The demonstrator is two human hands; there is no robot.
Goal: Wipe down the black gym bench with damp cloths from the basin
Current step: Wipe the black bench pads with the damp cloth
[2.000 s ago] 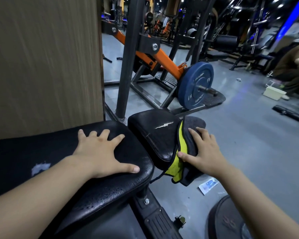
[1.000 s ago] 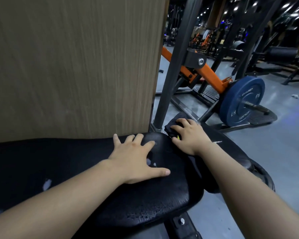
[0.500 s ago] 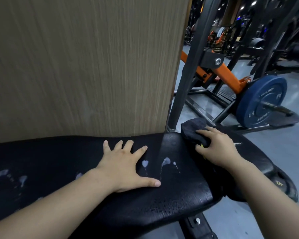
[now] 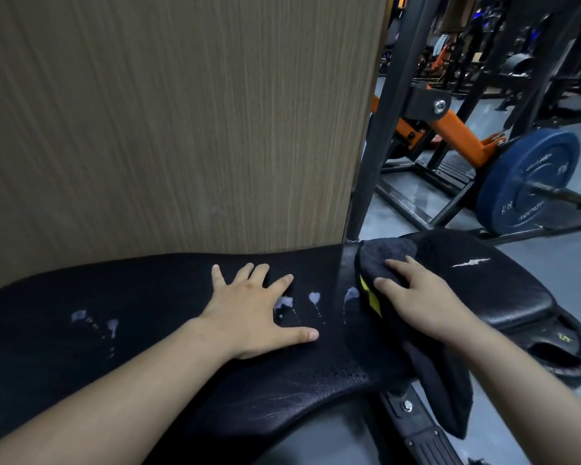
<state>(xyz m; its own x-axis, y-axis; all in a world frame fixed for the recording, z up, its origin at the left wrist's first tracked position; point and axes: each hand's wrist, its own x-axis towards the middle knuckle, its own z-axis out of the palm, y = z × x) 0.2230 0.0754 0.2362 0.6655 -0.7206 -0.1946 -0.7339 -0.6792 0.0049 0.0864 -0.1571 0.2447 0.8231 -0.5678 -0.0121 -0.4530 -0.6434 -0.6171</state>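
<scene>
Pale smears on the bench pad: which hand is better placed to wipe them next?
Right, likely. The right hand presses the cloth onto the bench, just beside the nearest pale smear. The left hand lies flat there, holding nothing.

Dark yellow-trimmed cloth (image 4: 381, 257) drapes over the droplet-marked black bench (image 4: 148, 297).

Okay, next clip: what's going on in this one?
A person is wiping a black gym bench. Their right hand presses a dark cloth with a yellow edge onto it, and part of the cloth hangs over the near side. The left hand lies flat on the bench, fingers spread. A few pale marks show on the surface between the hands.
</scene>
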